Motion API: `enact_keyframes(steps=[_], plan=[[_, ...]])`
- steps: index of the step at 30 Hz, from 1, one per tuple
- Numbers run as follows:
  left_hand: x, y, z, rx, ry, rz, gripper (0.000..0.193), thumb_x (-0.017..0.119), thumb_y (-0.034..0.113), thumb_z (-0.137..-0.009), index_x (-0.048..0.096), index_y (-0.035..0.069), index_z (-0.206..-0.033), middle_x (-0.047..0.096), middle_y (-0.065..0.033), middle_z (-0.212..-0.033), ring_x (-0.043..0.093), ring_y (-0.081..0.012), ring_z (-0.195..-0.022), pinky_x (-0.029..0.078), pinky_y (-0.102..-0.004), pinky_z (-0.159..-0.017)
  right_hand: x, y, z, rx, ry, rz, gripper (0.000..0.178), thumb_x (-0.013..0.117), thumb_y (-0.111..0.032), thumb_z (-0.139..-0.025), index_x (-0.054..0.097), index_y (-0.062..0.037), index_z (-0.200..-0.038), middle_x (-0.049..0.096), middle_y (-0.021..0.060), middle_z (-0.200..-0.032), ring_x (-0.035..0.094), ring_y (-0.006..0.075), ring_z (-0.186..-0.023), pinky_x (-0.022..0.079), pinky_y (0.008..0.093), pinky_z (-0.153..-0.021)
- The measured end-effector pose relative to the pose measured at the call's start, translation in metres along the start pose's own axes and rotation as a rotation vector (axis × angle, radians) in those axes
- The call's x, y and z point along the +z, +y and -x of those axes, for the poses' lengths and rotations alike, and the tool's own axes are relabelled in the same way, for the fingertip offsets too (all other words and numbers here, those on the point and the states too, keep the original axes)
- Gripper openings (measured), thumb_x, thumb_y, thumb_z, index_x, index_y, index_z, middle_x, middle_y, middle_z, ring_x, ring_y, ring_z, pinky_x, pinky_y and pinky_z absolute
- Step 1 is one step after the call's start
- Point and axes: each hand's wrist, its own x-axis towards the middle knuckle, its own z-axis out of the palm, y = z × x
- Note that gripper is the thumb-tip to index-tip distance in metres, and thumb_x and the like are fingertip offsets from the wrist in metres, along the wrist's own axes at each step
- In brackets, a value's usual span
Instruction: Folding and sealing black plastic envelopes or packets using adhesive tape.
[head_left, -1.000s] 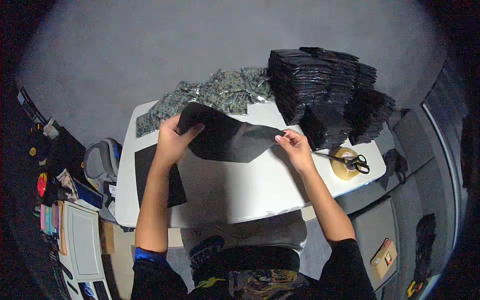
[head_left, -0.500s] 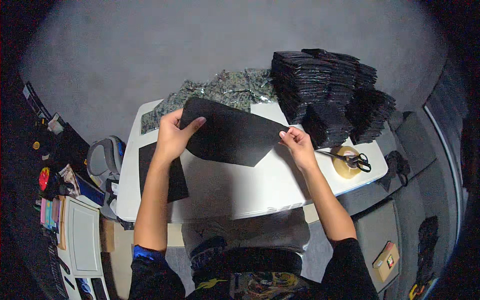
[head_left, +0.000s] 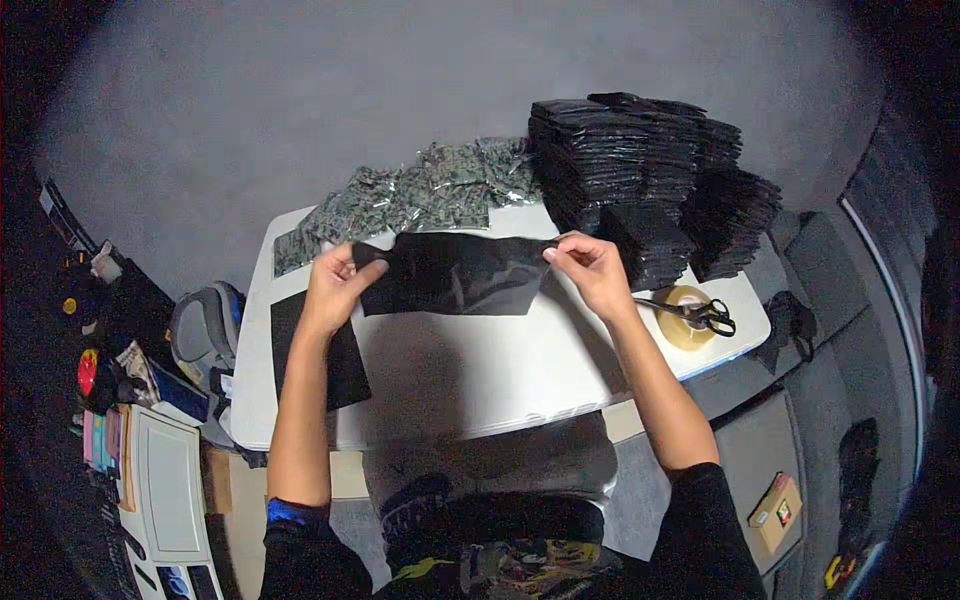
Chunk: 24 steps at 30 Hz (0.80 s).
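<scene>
Between my two hands a thin black sheet (head_left: 440,275) is stretched out above the white table (head_left: 540,370). My left hand (head_left: 335,285) pinches its upper left corner, thumb on top. At the upper right corner, my right hand (head_left: 592,268) grips it between thumb and fingertips. Glossy reflections show on the sheet's right half; whether it is a bag or a single layer I cannot tell. A flat black piece (head_left: 347,375) lies on the table, partly covered by my left forearm.
Glossy camouflage-patterned packets (head_left: 400,195) lie along the far edge. Tall stacks of black packets (head_left: 640,150) stand at the back right. Black-handled scissors (head_left: 715,317) rest on a tape roll (head_left: 680,335) near the right edge. A grey sofa (head_left: 850,370) is to the right.
Both hands have levelled the black sheet, my left hand moving down and my right slightly up and left. The sheet now hangs straighter, with a glossy face showing.
</scene>
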Motion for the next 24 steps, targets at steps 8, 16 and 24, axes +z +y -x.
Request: enact_keyframes(steps=[8,16,24], plan=[[-0.006,-0.007,-0.010,-0.003,-0.086,0.118,0.014,0.074,0.005,-0.096,0.073,0.000,-0.109,0.075,0.0000,-0.094,0.065,-0.0050,-0.079,0.051,-0.0229,-0.069,-0.007,0.013,-0.007,0.079,-0.025,0.037,0.019,0.078,-0.017,-0.096,0.071,-0.0046,-0.084,0.052,-0.0118,-0.072,0.039,0.0008,-0.067,0.029,0.0224,-0.059],[-0.017,-0.025,-0.026,-0.042,-0.007,-0.283,0.009,0.080,0.007,-0.089,0.075,0.005,-0.095,0.068,0.0067,-0.080,0.057,-0.0055,-0.071,0.043,-0.0249,-0.063,-0.006,0.013,-0.024,0.058,-0.079,0.074,0.013,0.077,-0.015,-0.096,0.074,-0.0049,-0.090,0.070,-0.0041,-0.086,0.062,0.0062,-0.080,0.048,0.0240,-0.075],[-0.019,-0.036,0.061,0.019,-0.374,-0.671,0.035,0.074,-0.006,-0.070,0.076,0.006,-0.103,0.069,-0.0139,-0.124,0.060,-0.0337,-0.125,0.047,-0.0429,-0.111,-0.034,0.005,0.032,-0.052,-0.759,0.470,0.013,0.081,-0.013,-0.087,0.078,-0.0045,-0.096,0.073,0.0146,-0.111,0.069,0.0305,-0.110,0.053,0.0390,-0.098]])
